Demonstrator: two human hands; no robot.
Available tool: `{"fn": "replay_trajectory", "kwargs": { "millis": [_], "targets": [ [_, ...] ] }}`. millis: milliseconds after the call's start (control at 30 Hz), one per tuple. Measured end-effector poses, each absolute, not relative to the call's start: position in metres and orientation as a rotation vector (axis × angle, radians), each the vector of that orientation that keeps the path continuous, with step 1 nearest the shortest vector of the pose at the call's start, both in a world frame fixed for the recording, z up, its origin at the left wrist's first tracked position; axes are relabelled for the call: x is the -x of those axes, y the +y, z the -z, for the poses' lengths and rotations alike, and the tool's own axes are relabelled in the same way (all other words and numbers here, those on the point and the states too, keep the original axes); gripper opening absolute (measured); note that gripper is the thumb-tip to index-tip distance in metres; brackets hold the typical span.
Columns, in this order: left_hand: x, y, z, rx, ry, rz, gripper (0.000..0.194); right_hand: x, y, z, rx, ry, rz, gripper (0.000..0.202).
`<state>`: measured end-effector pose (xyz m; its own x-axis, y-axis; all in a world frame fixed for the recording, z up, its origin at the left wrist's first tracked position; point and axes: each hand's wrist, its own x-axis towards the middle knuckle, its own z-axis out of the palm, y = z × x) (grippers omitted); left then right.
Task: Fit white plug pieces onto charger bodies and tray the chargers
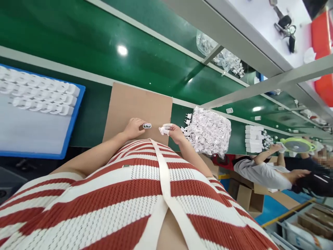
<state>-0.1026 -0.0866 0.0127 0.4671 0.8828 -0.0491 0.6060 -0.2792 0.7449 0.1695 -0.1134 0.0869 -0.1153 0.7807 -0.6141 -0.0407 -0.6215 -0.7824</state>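
My left hand (134, 128) is closed around a small white oval plastic housing (147, 126), whose dark hollow end faces up. A short gap to the right, my right hand (174, 132) pinches a small white plastic part (163, 130); white coverings show on some of its fingertips. Both hands are over a brown cardboard sheet (140, 100) on the green bench. Close to my right forearm lies a clear bag full of small white plastic parts (210, 132), with a few loose parts (187, 119) along its left side.
At the left stands a blue-edged tray (75, 121) with rows of white housings (44, 90). A metal frame (234, 93) crosses above the bench at the right. Farther right are stacked white pieces (254, 139), a co-worker (270, 173) and a green fan (296, 145).
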Motion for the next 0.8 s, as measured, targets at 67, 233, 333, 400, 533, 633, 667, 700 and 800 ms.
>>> {"fn": "replay_trajectory", "kwargs": {
  "millis": [67,233,333,400,533,633,667,700,800],
  "targets": [
    [0.098,-0.091,-0.007,-1.976,1.284,-0.516,0.045,-0.165,-0.105,-0.086,1.560,-0.821,-1.753,0.050],
    [0.090,-0.095,0.003,-1.930,1.327,-0.598,0.033,-0.143,-0.100,-0.083,1.585,-0.891,-1.686,0.045],
    [0.090,-0.095,0.008,-1.953,1.304,-0.647,0.031,-0.132,-0.102,-0.078,1.655,-0.981,-1.596,0.039],
    [0.090,-0.095,0.012,-1.971,1.290,-0.675,0.030,-0.127,-0.103,-0.074,1.704,-1.065,-1.517,0.038],
    [0.090,-0.096,0.018,-1.993,1.273,-0.710,0.030,-0.123,-0.102,-0.070,1.775,-1.337,-1.295,0.035],
    [0.090,-0.096,0.022,-2.004,1.262,-0.729,0.029,-0.121,-0.100,-0.067,1.787,-1.534,-1.202,0.020],
    [0.090,-0.097,0.022,-2.009,1.256,-0.736,0.029,-0.120,-0.100,-0.066,1.785,-1.573,-1.205,0.018],
    [0.091,-0.097,0.023,-2.014,1.249,-0.742,0.029,-0.119,-0.100,-0.065,1.782,-1.607,-1.213,0.018],
    [0.091,-0.097,0.024,-2.027,1.233,-0.760,0.030,-0.116,-0.100,-0.063,1.767,-1.696,-1.220,0.022]
  ]
}}
